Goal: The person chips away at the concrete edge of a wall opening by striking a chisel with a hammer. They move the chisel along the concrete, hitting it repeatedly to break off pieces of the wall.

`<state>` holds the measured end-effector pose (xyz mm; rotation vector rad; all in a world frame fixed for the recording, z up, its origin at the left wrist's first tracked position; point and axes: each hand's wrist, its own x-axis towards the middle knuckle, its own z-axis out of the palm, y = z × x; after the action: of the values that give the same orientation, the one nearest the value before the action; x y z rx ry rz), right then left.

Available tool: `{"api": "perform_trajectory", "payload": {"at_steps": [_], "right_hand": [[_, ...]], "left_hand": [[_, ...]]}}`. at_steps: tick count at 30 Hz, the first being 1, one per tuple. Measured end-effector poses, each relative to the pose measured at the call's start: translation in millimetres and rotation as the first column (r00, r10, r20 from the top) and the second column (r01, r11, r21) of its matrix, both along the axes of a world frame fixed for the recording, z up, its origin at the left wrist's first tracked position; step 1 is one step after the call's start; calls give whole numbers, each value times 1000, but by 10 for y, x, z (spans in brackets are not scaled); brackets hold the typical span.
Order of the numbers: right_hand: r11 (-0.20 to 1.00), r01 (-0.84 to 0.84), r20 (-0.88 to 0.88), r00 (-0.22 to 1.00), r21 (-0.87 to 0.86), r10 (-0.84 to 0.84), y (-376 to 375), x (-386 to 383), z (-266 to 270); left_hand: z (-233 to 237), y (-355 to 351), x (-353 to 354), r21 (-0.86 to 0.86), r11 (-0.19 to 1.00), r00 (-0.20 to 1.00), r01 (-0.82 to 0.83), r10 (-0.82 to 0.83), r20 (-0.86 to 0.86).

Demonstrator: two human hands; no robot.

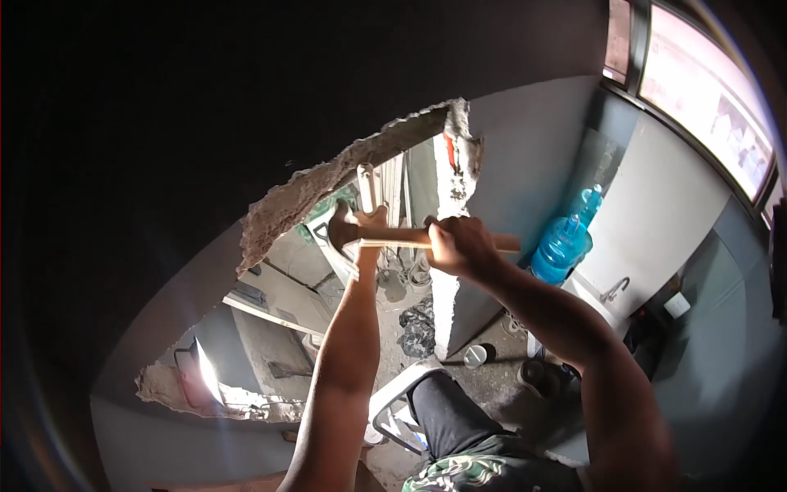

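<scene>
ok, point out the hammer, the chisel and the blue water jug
hammer [399,238], head view, on the wooden handle.
chisel [366,185], head view, on its upper shaft.
blue water jug [561,250], head view, on its body.

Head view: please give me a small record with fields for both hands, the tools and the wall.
left hand: raised, closed around what seems to be a chisel
chisel: pale, upright, its tip at the broken edge
right hand: closed around the wooden handle of the hammer
hammer: about level, its head beside the left hand
wall: grey, with a large hole and a rough broken edge
nearby: blue water bottles at the right, white chair below
</scene>
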<state>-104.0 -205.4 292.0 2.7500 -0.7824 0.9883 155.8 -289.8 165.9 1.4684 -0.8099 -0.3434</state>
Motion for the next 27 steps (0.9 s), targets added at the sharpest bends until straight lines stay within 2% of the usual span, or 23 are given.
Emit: {"api": "perform_trajectory", "payload": {"at_steps": [1,2,4,6,7,8,9,10,11,12,14,15,16,17,18,19,20,22,23,24,25,26,27], "right_hand": [[961,-44,71,995,-274,66,41,-32,-163],[997,-66,-46,997,34,68,308,-22,132],[976,-214,68,974,-32,216,368,-31,168],[968,-237,96,969,78,230,-64,-26,-3],[957,101,-111,991,272,-73,-261,-42,119],[994,19,156,988,-105,-2,-337,-101,91],[998,62,70,996,23,-64,-256,-74,-65],[985,114,-37,993,130,-110,-117,-58,-52],[994,33,67,997,102,-40,30,-95,15],[999,5,-6,1000,47,-4,120,-108,127],[997,-71,100,992,-37,75,153,-87,117],[999,-44,58,997,-14,45,-60,-77,-20],[1000,-21,19,1000,0,21,-352,-68,-84],[974,-41,150,989,223,7,-380,-172,166],[997,80,83,994,-19,-78,-398,-163,104],[991,121,84,988,63,-126,-293,-150,82],[975,158,64,983,156,-169,-78,-162,-37],[955,183,116,970,235,-214,252,-248,-155],[917,205,112,960,342,-256,369,-283,-208],[911,166,168,955,378,-244,507,-363,-349],[840,174,179,936,514,-304,668,-392,-512],[757,59,269,915,651,-302,920,-474,-550],[601,-57,313,890,797,-332,1075,-541,-760]], "left_hand": [[19,-33,16,-43,997,997,67,-68,-29],[94,36,3,-84,989,990,121,-127,-61],[297,235,-155,-68,984,977,167,-174,-120],[430,348,-271,-84,991,984,101,-112,-137],[423,331,-246,-340,937,964,78,17,267],[463,319,-234,-565,810,782,158,247,573],[501,328,-202,-570,803,774,170,249,582],[559,330,-246,-379,919,957,106,9,290],[412,383,-269,-118,982,982,145,-158,-106],[230,169,-167,-81,987,968,137,-150,-199],[151,60,-162,-203,979,988,-12,-20,-155],[198,189,-129,-100,987,982,127,-140,-127],[145,185,-69,-92,988,983,125,-136,-122],[-13,105,10,-112,984,991,137,-135,20],[-205,-7,129,-132,979,977,157,-134,169],[-413,-243,315,-267,955,955,126,-44,293],[-697,-489,607,-193,978,770,78,64,635],[-737,-502,652,-381,923,191,51,366,911],[-121,-24,134,-142,904,776,404,-257,576],[570,506,-436,-378,833,813,405,-517,-268],[436,389,-390,-60,985,980,163,-155,127],[281,270,-349,112,968,805,-226,121,581],[920,836,-598,238,943,734,-232,10,679]]}}
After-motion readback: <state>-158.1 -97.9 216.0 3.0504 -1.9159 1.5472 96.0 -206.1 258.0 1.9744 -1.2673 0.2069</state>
